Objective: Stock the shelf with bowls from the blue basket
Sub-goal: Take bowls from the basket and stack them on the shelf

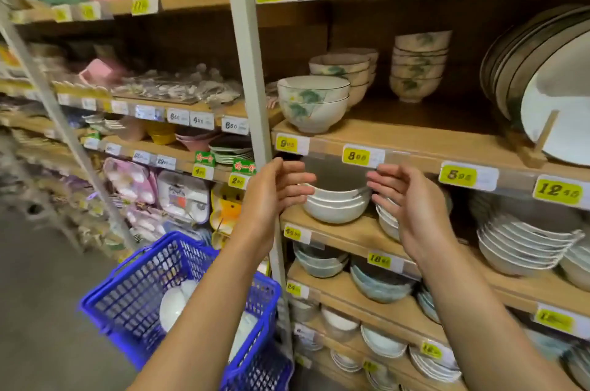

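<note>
— Status of shelf (351, 232) and basket (134, 288)?
— Wooden shelf at right. Blue basket low left, white bowls (174, 306) inside.
— The stack (335, 205)?
— Nested white bowls standing on the shelf, mouths up (stack axis vertical).
— Hands?
— Left hand (271, 189) and right hand (412, 202) apart, fingers loose, flanking the stack; contact cannot be told.

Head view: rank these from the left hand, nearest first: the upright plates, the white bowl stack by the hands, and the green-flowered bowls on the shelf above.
1. The white bowl stack: just right of the left hand, on the shelf level with it.
2. The green-flowered bowls: one shelf up, above the hand.
3. The upright plates: far right end of that upper shelf.
</note>
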Motion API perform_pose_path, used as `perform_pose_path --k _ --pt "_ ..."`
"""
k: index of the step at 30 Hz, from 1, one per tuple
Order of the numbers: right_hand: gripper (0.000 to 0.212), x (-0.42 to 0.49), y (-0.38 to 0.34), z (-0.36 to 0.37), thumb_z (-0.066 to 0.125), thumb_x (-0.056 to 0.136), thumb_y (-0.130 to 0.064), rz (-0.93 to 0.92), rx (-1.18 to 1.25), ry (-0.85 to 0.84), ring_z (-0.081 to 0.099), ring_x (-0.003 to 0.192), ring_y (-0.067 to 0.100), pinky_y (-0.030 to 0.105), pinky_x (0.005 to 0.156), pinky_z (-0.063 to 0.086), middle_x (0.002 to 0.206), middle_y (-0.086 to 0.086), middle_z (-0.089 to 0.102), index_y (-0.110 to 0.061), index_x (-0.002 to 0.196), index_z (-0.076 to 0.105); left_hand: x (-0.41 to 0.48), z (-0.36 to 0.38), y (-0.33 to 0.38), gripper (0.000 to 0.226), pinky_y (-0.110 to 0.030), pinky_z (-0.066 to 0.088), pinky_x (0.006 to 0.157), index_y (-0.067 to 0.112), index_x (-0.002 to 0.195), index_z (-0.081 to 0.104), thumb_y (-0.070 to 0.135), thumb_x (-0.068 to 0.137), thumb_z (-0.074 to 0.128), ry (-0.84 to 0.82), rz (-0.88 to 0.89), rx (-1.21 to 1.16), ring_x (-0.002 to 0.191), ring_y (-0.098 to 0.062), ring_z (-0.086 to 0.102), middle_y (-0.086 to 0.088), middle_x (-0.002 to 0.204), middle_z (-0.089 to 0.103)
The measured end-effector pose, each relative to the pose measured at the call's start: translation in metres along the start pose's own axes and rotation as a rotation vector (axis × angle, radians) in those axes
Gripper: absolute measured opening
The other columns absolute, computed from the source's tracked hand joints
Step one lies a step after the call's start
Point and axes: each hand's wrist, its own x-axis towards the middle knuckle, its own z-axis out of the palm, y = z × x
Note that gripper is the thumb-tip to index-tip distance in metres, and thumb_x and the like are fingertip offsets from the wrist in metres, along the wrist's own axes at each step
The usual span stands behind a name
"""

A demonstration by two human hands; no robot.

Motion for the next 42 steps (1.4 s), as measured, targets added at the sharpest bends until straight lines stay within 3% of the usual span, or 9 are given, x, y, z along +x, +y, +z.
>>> perform_pose_path --k 3,7,14,18,21,24,32,37,42 --pt "0.032 -0.025 0.058 0.02 0.039 0.099 -0.024 0.116 -0.045 -0.083 0.073 0.081 0.015 0.03 0.075 0.054 0.084 0.007 0.076 -0.01 0.092 0.067 -0.026 -0.066 -0.029 0.032 -0.022 0.039 0.045 0.007 0.094 0.065 0.021 0.098 0.037 0.154 -0.09 0.049 0.049 -0.011 0.058 -0.006 0.082 0.073" --pt "0.03 -0.042 0.13 0.067 0.039 0.098 -0.017 0.277 -0.17 -0.158 0.069 0.074 0.016 0.028 0.071 0.05 0.083 0.009 0.074 -0.009 0.088 0.066 -0.043 -0.16 -0.061 0.027 -0.02 0.031 0.04 0.008 0.093 0.066 0.015 0.095 0.04 0.319 -0.221 0.155 0.042 -0.008 0.052 -0.005 0.082 0.07" --pt "0.023 -0.071 0.247 0.167 0.047 0.097 -0.017 0.42 -0.392 -0.271 0.065 0.06 0.012 0.024 0.057 0.045 0.067 -0.001 0.072 -0.014 0.084 0.065 -0.058 -0.317 -0.099 0.026 -0.023 0.035 0.05 0.006 0.098 0.062 0.012 0.097 0.037 0.4 -0.437 0.284 0.057 -0.017 0.054 -0.008 0.083 0.065" --pt "0.017 -0.088 0.301 0.218 0.05 0.094 -0.016 0.508 -0.498 -0.31 0.064 0.064 0.014 0.024 0.055 0.042 0.075 0.004 0.072 -0.013 0.086 0.064 -0.065 -0.39 -0.106 0.029 -0.022 0.034 0.051 0.013 0.078 0.059 0.012 0.098 0.038 0.428 -0.468 0.365 0.059 -0.02 0.052 -0.002 0.068 0.06" --pt "0.016 -0.094 0.336 0.246 0.05 0.094 -0.017 0.588 -0.533 -0.301 0.062 0.071 0.019 0.025 0.061 0.041 0.087 0.01 0.069 -0.012 0.09 0.065 -0.059 -0.433 -0.11 0.03 -0.023 0.032 0.054 0.016 0.075 0.059 0.014 0.099 0.042 0.406 -0.505 0.376 0.06 -0.018 0.049 0.007 0.059 0.062" --pt "0.018 -0.092 0.367 0.265 0.05 0.095 -0.019 0.671 -0.579 -0.268 0.063 0.078 0.024 0.028 0.066 0.044 0.089 0.011 0.069 -0.01 0.09 0.065 -0.043 -0.463 -0.114 0.02 -0.025 0.033 0.055 0.011 0.083 0.057 0.013 0.097 0.042 0.381 -0.542 0.417 0.061 -0.017 0.049 -0.002 0.074 0.056" --pt "0.019 -0.054 0.463 0.3 0.045 0.096 -0.015 0.848 -0.636 -0.176 0.054 0.064 0.021 0.024 0.057 0.035 0.08 0.011 0.061 -0.007 0.085 0.059 0.051 -0.498 -0.157 0.022 -0.033 0.035 0.068 0.01 0.075 0.052 0.017 0.094 0.045 0.168 -0.578 0.69 0.072 -0.022 0.045 -0.013 0.075 0.052" --pt "0.022 -0.031 0.516 0.317 0.047 0.096 -0.015 0.96 -0.644 -0.112 0.049 0.06 0.018 0.023 0.055 0.034 0.074 0.007 0.054 -0.014 0.075 0.051 0.107 -0.505 -0.191 0.03 -0.029 0.037 0.062 0.014 0.065 0.041 0.017 0.095 0.044 -0.03 -0.596 0.953 0.073 -0.02 0.045 -0.011 0.069 0.052" --pt "0.029 -0.016 0.574 0.334 0.049 0.097 -0.016 1.044 -0.747 -0.012 0.039 0.056 0.019 0.027 0.05 0.029 0.066 0.005 0.044 -0.012 0.069 0.047 0.16 -0.511 -0.242 0.025 -0.034 0.04 0.078 -0.004 0.11 0.059 0.012 0.097 0.044 -0.229 -0.69 1.103 0.105 -0.038 0.06 -0.027 0.112 0.064"
